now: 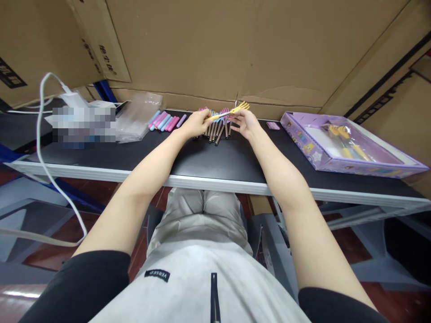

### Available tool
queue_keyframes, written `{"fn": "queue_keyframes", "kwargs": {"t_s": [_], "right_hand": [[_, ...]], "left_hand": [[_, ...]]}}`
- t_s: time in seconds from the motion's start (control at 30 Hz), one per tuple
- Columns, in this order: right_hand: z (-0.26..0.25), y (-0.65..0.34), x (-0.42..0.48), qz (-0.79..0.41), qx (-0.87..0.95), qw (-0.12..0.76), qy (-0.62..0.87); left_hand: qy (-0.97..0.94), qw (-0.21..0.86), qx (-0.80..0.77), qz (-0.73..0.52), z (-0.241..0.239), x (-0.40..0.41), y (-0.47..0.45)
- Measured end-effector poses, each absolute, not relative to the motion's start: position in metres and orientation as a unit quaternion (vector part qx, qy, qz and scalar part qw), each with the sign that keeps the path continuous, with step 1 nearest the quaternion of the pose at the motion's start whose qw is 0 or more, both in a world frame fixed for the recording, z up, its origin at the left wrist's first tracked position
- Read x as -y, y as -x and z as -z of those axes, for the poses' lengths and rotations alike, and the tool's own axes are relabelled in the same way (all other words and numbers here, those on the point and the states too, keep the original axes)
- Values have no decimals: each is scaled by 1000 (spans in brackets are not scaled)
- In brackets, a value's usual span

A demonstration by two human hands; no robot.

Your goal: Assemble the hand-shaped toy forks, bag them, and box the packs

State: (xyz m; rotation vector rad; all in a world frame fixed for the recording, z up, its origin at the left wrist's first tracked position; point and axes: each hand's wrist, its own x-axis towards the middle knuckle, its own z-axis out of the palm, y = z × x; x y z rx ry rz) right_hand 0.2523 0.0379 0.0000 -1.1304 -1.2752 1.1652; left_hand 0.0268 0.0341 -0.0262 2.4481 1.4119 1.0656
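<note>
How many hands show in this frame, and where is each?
2: the left hand, pinching a yellow-and-silver item over the black tabletop, and the right hand, near that item's other end. No others show.

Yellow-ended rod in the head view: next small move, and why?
I'd probably lower the yellow-ended rod beside the brown rods: the left hand grips one end, the right hand is at the clawed end (contact unclear), and the brown rods lie close to both hands.
</note>
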Motion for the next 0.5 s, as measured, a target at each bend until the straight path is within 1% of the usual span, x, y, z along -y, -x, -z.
{"fn": "queue_keyframes", "kwargs": {"t_s": [0.1,0.2,0.5], "right_hand": [[1,-248,-37,-472,552,511,460],[5,-244,-41,-465,543,528,458],[10,-235,-46,-472,501,579,437]], "left_hand": [[-809,71,-460,-359,24,-30,-28],[-812,74,-458,-355,21,-25,-29],[-816,42,-436,-378,24,-35,-27]]}}
